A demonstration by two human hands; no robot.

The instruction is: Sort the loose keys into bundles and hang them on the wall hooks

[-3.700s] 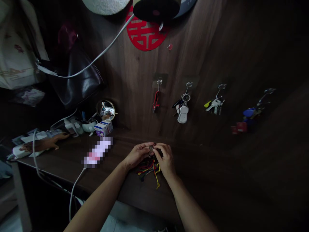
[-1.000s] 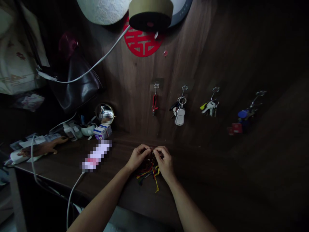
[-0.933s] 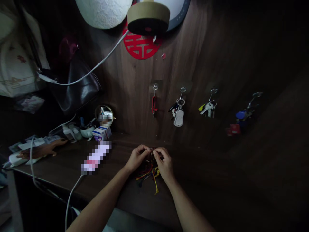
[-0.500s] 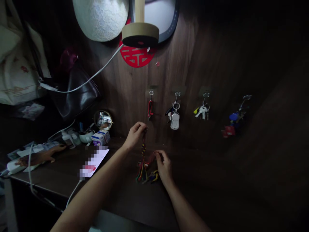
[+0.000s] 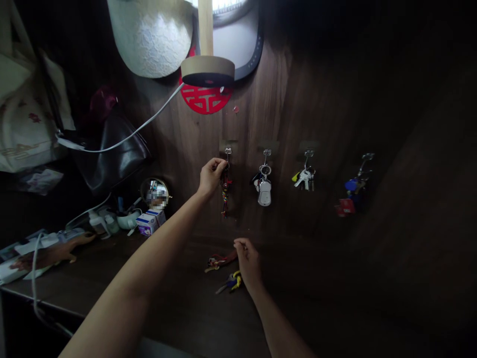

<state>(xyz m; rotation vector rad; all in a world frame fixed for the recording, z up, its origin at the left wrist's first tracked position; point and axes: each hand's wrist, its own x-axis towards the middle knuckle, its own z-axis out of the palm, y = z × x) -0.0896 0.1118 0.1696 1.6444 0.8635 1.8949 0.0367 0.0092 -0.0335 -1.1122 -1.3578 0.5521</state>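
Note:
My left hand [image 5: 213, 175] is raised against the wall at the leftmost hook [image 5: 228, 151]. Its thumb and fingers pinch the top of a braided cord keychain [image 5: 225, 193], multicoloured, which dangles below. A small red item on that hook is mostly hidden behind it. Lower down, my right hand [image 5: 249, 263] hovers by the desk with curled fingers; what they hold, if anything, cannot be made out. Beside it a reddish-brown strap [image 5: 225, 258] with a tangled end runs toward the thumb. Keys with a yellow and blue tag [image 5: 233, 282] lie just below.
More key bunches hang to the right: one with a silver fob [image 5: 264, 193], silver keys [image 5: 305, 179] and a blue-and-red set [image 5: 350, 194]. A lamp [image 5: 207, 71] with a white cable juts out above. Boxes [image 5: 150, 222] and a round mirror [image 5: 155, 193] stand left.
My left hand has risen to the leftmost hook, carrying the braided keychain up from just above the desk. The right hand has stayed low by the strap. The view has shifted slightly.

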